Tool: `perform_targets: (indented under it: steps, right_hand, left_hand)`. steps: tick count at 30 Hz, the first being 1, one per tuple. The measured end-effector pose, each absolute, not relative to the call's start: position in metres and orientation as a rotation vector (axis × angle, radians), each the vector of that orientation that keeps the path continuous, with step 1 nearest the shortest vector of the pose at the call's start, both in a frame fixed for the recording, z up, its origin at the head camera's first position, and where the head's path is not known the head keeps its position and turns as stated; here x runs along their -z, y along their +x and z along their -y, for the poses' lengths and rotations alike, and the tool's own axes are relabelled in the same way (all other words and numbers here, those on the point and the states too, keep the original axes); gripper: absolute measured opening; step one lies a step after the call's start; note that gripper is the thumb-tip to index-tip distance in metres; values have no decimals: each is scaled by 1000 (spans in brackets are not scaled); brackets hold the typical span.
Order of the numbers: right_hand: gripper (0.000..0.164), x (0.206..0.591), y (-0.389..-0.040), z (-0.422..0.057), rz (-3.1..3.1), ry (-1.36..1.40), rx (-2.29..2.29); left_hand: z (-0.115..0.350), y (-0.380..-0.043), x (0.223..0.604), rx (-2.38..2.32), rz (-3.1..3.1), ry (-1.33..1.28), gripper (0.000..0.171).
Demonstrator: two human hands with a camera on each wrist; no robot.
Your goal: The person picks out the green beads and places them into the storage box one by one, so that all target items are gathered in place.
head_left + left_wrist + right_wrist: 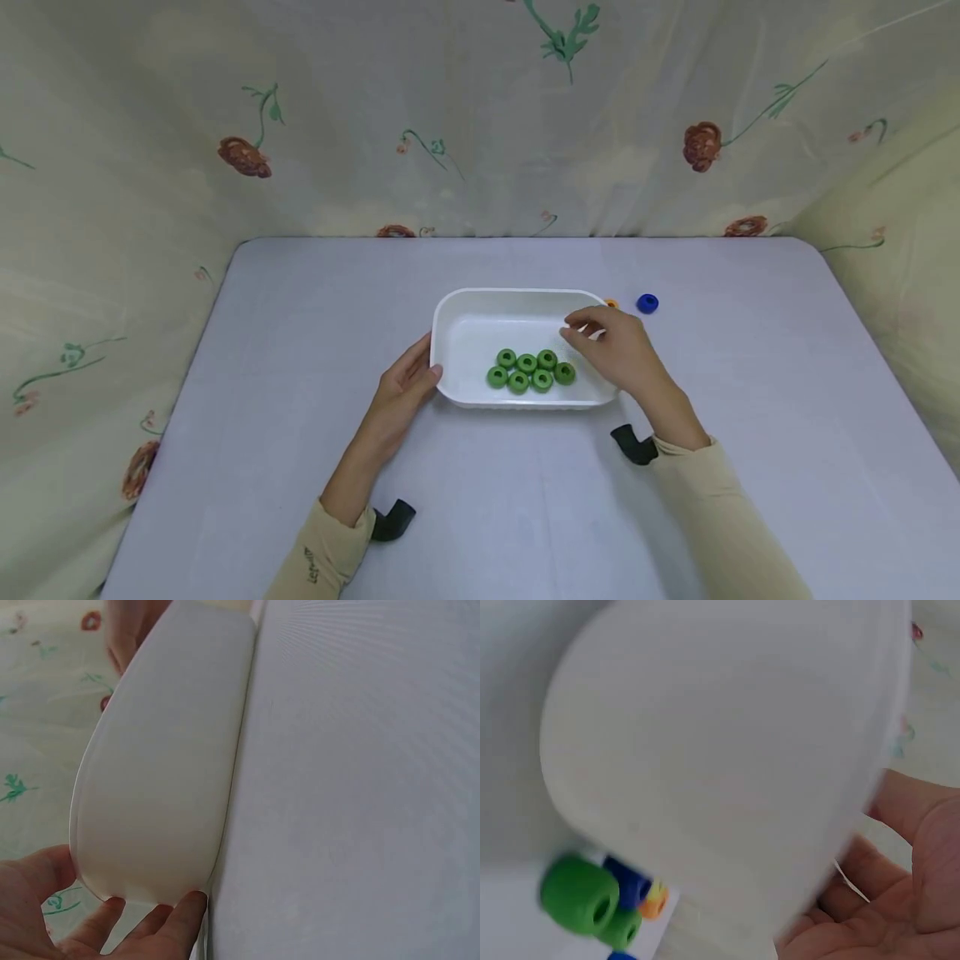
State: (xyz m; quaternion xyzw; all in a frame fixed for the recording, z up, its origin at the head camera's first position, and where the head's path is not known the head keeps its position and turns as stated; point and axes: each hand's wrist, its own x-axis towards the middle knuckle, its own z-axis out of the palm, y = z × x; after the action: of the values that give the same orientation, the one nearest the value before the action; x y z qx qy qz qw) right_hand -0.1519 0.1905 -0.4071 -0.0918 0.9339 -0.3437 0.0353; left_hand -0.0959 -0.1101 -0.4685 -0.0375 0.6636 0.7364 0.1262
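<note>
A white rectangular tray [480, 329] with rounded corners stands on the table. Several green beads [518, 382], each with a hole, lie inside toward its near side. At the tray's left end my left hand [405, 387] grips it, thumb over the rim and fingers against the outer wall [157, 772]. Over the right end hovers my right hand [618, 346], its thumb and fingers loosely bent with a gap between them. Nothing shows in that hand [900, 877] in the right wrist view, where the tray wall partly hides the fingertips.
Beyond the tray's right end lie a blue bead [647, 303] and an orange bead [612, 303], partly covered by my right hand. The right wrist view shows more there, including a green bead [580, 894]. A flowered curtain [480, 125] hangs behind the white-covered table [315, 292].
</note>
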Motion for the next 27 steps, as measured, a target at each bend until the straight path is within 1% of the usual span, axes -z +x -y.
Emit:
perform_targets:
  steps: [6, 12, 15, 27]
  right_hand:
    - [33, 399, -152, -219, -2936, -65, 1182]
    - [38, 408, -145, -237, -2917, 105, 1173]
    - [39, 415, -142, -242, -2906, 131, 1168]
    - [30, 439, -133, -255, -2912, 126, 1158]
  left_hand:
    - [110, -95, 468, -2124, -1954, -116, 58]
    - [109, -96, 469, -2126, -1952, -123, 58]
    - [109, -95, 469, -2134, -1940, -126, 58]
    - [110, -96, 469, -2138, -1936, -137, 58]
